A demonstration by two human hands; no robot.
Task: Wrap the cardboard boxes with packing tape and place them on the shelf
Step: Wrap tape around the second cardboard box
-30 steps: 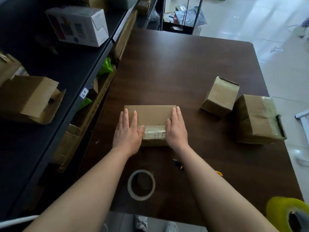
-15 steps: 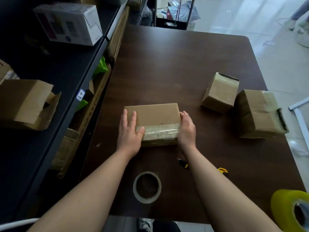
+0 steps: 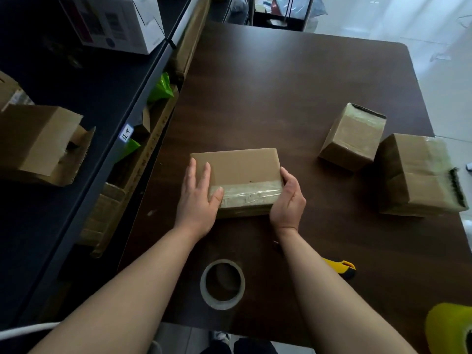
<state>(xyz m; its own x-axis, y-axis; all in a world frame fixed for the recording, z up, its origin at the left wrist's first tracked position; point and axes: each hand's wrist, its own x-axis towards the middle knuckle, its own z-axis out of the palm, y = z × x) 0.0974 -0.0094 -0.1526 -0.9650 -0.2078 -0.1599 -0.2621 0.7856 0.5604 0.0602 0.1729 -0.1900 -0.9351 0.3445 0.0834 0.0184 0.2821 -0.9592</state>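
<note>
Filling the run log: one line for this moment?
left hand flat on box | right hand grips box side | tape idle on table

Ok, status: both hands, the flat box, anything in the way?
Left hand flat on the flat box; right hand grips its right end. Box on table, near edge taped. Tape roll, yellow cutter nearer, not blocking.

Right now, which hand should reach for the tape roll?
Probably left: the left hand lies flat on the box, free to lift, while the right hand grips its edge.

Single head-worn wide-angle view — forward and steeply down, close over the table [image 3: 306, 85], shelf [image 3: 84, 80] along the left edge.
</note>
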